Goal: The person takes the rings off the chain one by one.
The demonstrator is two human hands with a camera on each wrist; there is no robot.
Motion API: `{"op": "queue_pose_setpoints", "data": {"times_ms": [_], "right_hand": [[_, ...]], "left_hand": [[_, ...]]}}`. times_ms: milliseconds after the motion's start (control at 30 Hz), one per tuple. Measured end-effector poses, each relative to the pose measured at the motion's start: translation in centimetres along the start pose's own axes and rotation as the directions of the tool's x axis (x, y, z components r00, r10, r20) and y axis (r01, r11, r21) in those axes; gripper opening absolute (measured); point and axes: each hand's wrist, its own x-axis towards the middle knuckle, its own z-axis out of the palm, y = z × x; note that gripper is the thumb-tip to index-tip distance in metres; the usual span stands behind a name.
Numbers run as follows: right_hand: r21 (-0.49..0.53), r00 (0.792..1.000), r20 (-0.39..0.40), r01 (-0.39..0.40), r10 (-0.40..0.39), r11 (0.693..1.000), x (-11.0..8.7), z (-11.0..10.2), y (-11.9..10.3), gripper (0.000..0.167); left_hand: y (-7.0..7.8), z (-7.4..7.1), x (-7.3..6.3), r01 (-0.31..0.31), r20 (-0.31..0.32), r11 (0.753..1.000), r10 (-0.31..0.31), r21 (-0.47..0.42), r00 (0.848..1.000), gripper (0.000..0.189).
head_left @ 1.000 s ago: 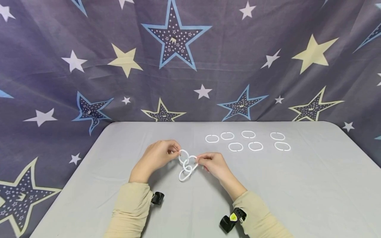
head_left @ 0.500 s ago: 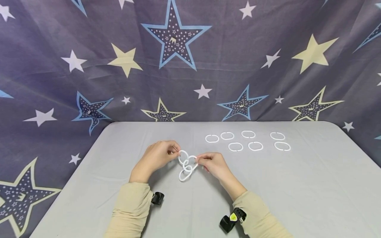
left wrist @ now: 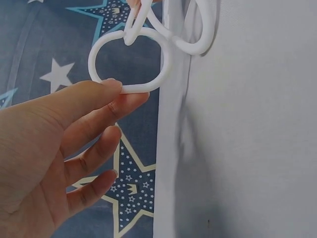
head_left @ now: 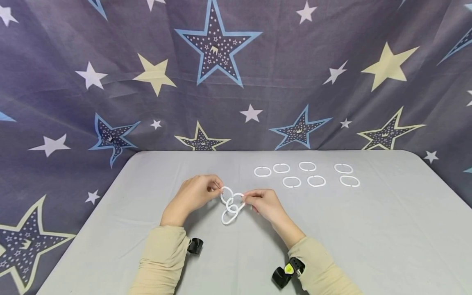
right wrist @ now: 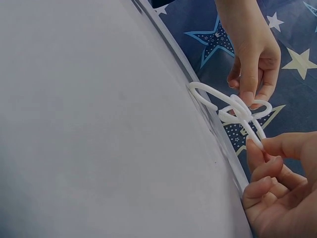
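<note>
Over the middle of the table, my left hand [head_left: 193, 196] pinches a white oval plastic chain link [left wrist: 92, 62] between thumb and fingertip. In the left wrist view its other fingers are loosely bent. My right hand [head_left: 266, 203] pinches another white link [right wrist: 256, 133] of the same small chain. Between the hands the links pass through one another. A further link [left wrist: 205, 42] of the chain hangs low between the hands in the head view. A narrow gap shows in the upper side of the link in my left hand, where the neighbouring link crosses it.
Several loose white links [head_left: 316, 186] lie flat in two rough rows at the back right of the grey table [head_left: 332, 237]. A star-patterned cloth [head_left: 265, 98] hangs behind the table. Black wrist cameras [head_left: 195, 246] sit at both beige sleeves [head_left: 162, 254].
</note>
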Motion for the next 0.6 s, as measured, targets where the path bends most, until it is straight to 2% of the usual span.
{"op": "queue_pose_setpoints", "data": {"times_ms": [600], "right_hand": [[-0.015, 1.0, -0.008, -0.008, 0.008, 1.0, -0.01, -0.04, 0.1, 0.014]], "left_hand": [[-0.4, 0.26, 0.1, -0.032, 0.016, 0.999, 0.032, -0.013, 0.999, 0.009]]}}
